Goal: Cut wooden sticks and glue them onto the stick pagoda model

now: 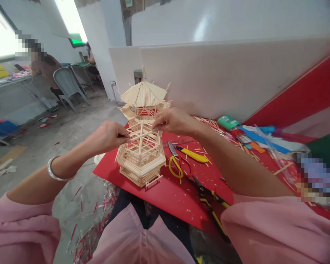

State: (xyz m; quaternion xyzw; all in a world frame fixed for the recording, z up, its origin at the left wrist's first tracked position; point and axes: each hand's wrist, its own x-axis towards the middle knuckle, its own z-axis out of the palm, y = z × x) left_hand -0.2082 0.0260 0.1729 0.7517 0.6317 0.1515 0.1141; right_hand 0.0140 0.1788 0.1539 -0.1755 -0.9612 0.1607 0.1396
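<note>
A hexagonal model built of thin wooden sticks (141, 171) stands on a red board (178, 194) in front of me. Crossed sticks (142, 135) form an open roof frame on its top. My left hand (110, 135) pinches this frame at its left side, fingers closed. At the frame's right side, my right hand (172, 121) is also closed in a pinch; its fingertips partly hide the stick there. Just behind rises a taller stick pavilion (143, 94) with a finished-looking sloped roof, its lower part partly hidden by the front model and my right hand.
Right of the model lie scissors with yellow and red handles (176, 161), a yellow-handled cutter (194, 154) and black-and-yellow pliers (206, 196). Loose sticks, a green roll (227, 122) and wrappers lie farther right. A person sits by a grey chair (67, 86) at the far left.
</note>
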